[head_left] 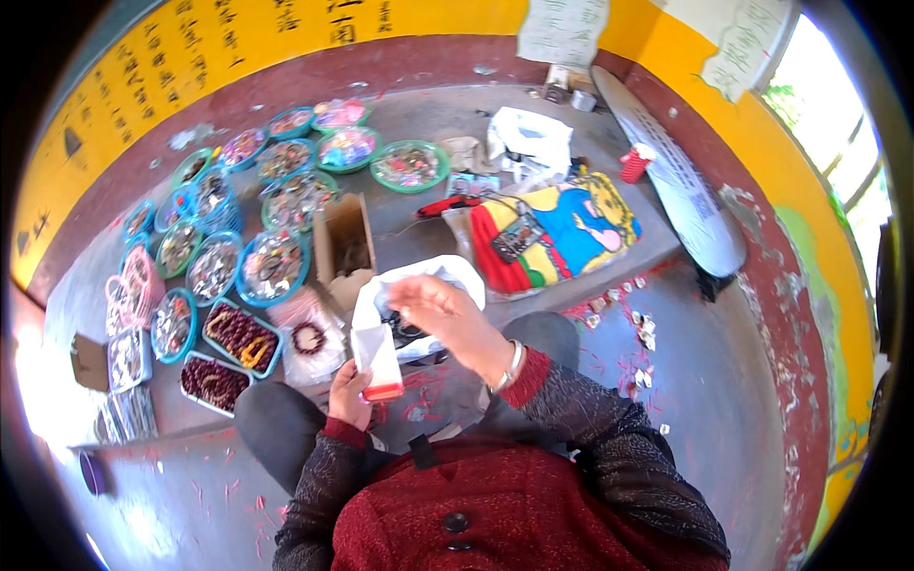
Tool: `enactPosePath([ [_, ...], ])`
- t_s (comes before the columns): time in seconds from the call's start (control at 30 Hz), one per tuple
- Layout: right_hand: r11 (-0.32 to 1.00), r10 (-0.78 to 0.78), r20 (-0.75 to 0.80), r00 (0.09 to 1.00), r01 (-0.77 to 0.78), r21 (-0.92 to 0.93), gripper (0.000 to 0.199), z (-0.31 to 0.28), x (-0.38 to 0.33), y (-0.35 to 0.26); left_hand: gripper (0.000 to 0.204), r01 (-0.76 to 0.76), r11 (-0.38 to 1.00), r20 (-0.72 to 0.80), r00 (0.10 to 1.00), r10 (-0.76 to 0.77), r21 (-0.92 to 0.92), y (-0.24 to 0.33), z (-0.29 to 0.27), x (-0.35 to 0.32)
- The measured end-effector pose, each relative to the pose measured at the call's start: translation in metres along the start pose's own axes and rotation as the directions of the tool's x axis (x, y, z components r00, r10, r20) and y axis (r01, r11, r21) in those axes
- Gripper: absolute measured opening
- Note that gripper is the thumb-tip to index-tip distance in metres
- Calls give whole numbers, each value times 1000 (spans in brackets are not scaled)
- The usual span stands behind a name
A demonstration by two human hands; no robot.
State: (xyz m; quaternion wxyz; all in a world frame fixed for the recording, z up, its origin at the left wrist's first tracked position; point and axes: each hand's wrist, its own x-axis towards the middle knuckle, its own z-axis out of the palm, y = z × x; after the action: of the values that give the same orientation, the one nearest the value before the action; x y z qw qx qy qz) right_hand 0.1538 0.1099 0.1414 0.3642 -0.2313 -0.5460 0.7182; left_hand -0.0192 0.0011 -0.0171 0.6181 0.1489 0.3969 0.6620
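Observation:
My left hand (350,395) is closed round a narrow white box (377,354) with a red lower end, held upright in front of my lap. My right hand (446,319) hovers just above and to the right of it, fingers stretched loosely to the left, with no object visible in them. Under that hand is a white-lined container (461,270) with dark items inside, partly hidden. To its left stands an open cardboard box (330,249). A dark red bead bracelet (308,338) lies on clear plastic bags (328,364) nearby.
Several blue and green basins (274,268) of small packaged pieces fill the left of the raised platform. Two trays of dark beads (243,335) sit nearer. At right are a colourful cloth bundle (562,233), a phone (519,238), a red cup (636,164) and a long board (681,181).

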Motion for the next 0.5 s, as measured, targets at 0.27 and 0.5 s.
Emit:
enactPosePath([
  [0.27,715,630,85,771,-620,323,23,-22,-8,137,28,4,991,16,1000,-2,-131,1,6,-7],
  [0.5,769,607,11,794,-591,243,21,-38,-7,152,25,121,988,21,993,-119,-95,-12,-1,-1],
])
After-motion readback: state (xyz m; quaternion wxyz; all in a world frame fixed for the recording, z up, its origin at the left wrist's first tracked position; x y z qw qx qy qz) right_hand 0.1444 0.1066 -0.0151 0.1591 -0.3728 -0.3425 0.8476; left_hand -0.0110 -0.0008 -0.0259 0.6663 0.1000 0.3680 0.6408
